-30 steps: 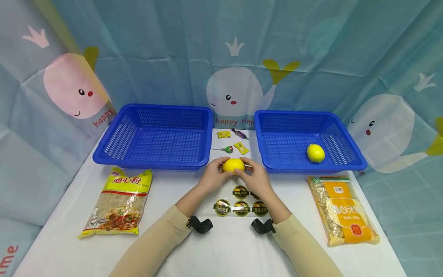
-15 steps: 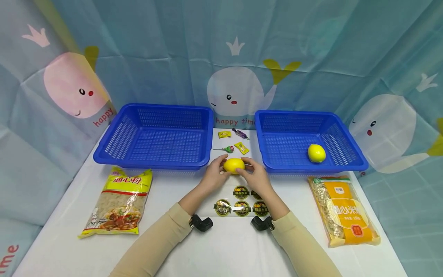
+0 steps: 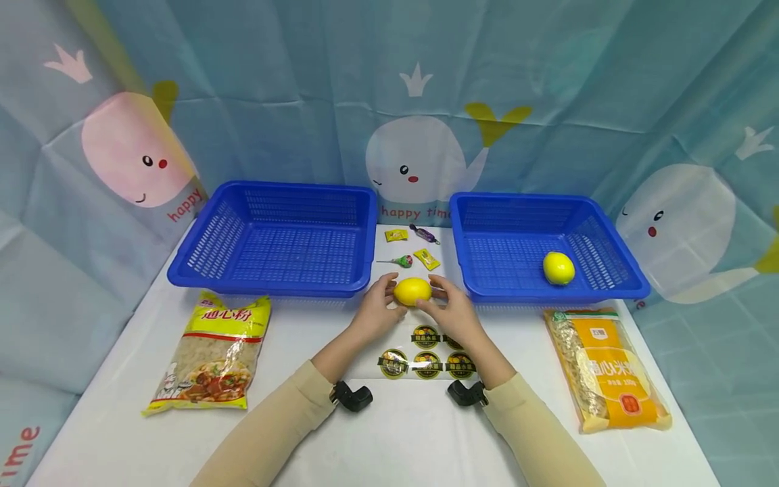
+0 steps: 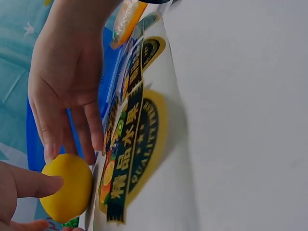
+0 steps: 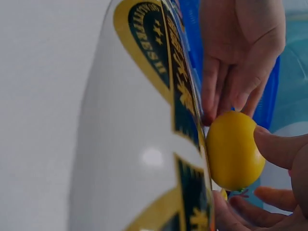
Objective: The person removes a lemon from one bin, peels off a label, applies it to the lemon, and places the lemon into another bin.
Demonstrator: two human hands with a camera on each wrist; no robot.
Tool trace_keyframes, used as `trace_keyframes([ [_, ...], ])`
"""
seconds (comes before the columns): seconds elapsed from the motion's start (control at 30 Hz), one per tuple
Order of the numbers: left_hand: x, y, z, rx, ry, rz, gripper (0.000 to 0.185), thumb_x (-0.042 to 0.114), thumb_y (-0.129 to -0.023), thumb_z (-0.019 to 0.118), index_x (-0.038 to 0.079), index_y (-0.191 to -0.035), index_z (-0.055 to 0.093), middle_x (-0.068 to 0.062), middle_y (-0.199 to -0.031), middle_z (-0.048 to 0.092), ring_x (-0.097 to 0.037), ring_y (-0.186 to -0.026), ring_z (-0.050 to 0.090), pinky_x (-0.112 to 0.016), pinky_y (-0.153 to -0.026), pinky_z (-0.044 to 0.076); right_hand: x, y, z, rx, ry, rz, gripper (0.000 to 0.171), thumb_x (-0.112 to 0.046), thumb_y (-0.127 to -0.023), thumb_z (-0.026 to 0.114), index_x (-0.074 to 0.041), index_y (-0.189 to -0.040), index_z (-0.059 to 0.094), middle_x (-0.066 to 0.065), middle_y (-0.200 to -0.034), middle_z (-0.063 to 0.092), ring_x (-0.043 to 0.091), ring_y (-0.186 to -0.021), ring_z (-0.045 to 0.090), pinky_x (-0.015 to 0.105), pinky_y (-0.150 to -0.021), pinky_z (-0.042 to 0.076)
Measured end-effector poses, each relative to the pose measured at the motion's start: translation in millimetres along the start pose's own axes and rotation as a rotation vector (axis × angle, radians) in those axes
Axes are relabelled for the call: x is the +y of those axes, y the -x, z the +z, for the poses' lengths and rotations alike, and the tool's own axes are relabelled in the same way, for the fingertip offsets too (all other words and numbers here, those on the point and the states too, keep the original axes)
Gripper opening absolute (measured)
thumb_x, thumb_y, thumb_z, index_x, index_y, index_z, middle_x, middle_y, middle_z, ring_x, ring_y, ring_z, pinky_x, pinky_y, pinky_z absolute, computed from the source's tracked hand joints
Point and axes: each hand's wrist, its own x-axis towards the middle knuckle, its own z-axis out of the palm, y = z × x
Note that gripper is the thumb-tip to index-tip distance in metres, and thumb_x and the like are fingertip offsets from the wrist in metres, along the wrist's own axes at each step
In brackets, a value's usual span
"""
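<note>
Left hand (image 3: 374, 312) and right hand (image 3: 455, 314) flank the lemon (image 3: 412, 291) near both baskets' edges (image 3: 274, 291).

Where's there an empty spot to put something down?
The left basket is bare inside, and so is the table between the sleeves, nearer than the sticker sheet. Crowded: the strip beside the right basket, with candies, a lollipop, then the left hand and right hand flanking the lemon.
</note>
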Motion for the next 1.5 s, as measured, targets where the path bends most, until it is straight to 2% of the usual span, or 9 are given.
trace_keyframes([
  [0.2,-2.1,19.8,-9.3,0.014,0.018,-0.013,0.075,0.002,-0.087,0.074,0.004,-0.152,0.036,-0.024,-0.146,0.048,-0.037,-0.136,0.050,-0.044,-0.113,0.043,-6,11,0,0.001,0.045,-0.005,0.076,-0.031,-0.090,0.077,-0.006,-0.152,0.041,0.019,-0.148,0.052,0.037,-0.131,0.056,0.050,-0.101,0.053],
  [0.33,-3.0,35.9,-15.8,0.004,-0.018,-0.020,0.074,0.004,-0.088,0.074,0.007,-0.153,0.038,-0.019,-0.149,0.048,-0.036,-0.136,0.050,-0.044,-0.112,0.044,-10,24,-1,0.001,0.159,-0.002,0.068,-0.031,-0.089,0.079,-0.003,-0.144,0.052,0.018,-0.138,0.060,0.035,-0.126,0.059,0.048,-0.102,0.051],
  [0.53,-3.8,49.9,-18.7,-0.038,-0.136,0.084,0.057,0.012,-0.086,0.079,0.007,-0.138,0.056,-0.015,-0.131,0.061,-0.029,-0.115,0.061,-0.039,-0.098,0.053,-9,37,-7,-0.064,0.474,-0.029,0.056,-0.046,-0.078,0.085,-0.011,-0.118,0.070,0.007,-0.116,0.066,0.032,-0.113,0.059,0.056,-0.097,0.043],
  [0.67,-5.0,57.3,-19.6,-0.112,-0.316,0.183,0.040,0.025,-0.082,0.084,0.010,-0.116,0.070,-0.008,-0.106,0.065,-0.021,-0.092,0.057,-0.032,-0.079,0.048,-5,36,-7,-0.107,0.558,-0.056,0.043,-0.048,-0.074,0.088,-0.017,-0.097,0.069,0.000,-0.099,0.062,0.026,-0.100,0.055,0.052,-0.090,0.042],
  [0.8,-2.1,65.1,-21.6,-0.179,-0.453,0.215,0.037,0.033,-0.077,0.087,0.014,-0.105,0.071,-0.004,-0.095,0.059,-0.018,-0.088,0.051,-0.033,-0.078,0.044,-4,34,-9,-0.142,0.495,-0.075,0.037,-0.041,-0.074,0.089,-0.018,-0.088,0.064,-0.002,-0.093,0.061,0.021,-0.095,0.054,0.046,-0.089,0.045],
  [0.93,1.2,72.0,-23.8,-0.205,-0.516,0.212,0.040,0.035,-0.075,0.088,0.017,-0.106,0.069,-0.001,-0.098,0.058,-0.018,-0.095,0.050,-0.038,-0.084,0.045,-7,32,-15,-0.231,0.317,-0.071,0.034,-0.033,-0.079,0.087,-0.018,-0.095,0.060,-0.002,-0.092,0.064,0.017,-0.091,0.059,0.040,-0.084,0.050],
  [1.13,5.1,78.1,-26.8,-0.192,-0.583,0.271,0.045,0.033,-0.073,0.090,0.017,-0.109,0.068,0.002,-0.101,0.058,-0.017,-0.099,0.049,-0.040,-0.091,0.046,-8,25,-27,-0.393,0.059,-0.067,0.034,-0.030,-0.088,0.080,-0.016,-0.115,0.064,-0.003,-0.064,0.048,0.011,-0.055,0.041,0.025,-0.054,0.037],
  [1.3,8.6,80.8,-27.4,-0.173,-0.606,0.284,0.037,0.031,-0.075,0.089,0.017,-0.103,0.069,0.003,-0.101,0.059,-0.017,-0.100,0.051,-0.040,-0.093,0.047,-3,19,-31,-0.463,-0.075,-0.036,0.032,-0.025,-0.091,0.077,-0.012,-0.117,0.065,-0.006,-0.060,0.043,0.007,-0.049,0.035,0.021,-0.047,0.032],
  [1.5,8.4,82.8,-29.7,-0.140,-0.588,0.296,0.022,0.023,-0.078,0.087,0.018,-0.087,0.067,0.004,-0.094,0.060,-0.017,-0.095,0.054,-0.039,-0.092,0.049,0,18,-31,-0.489,-0.116,0.004,0.033,-0.024,-0.090,0.077,-0.010,-0.118,0.065,-0.006,-0.059,0.039,0.006,-0.048,0.032,0.020,-0.045,0.029],
])
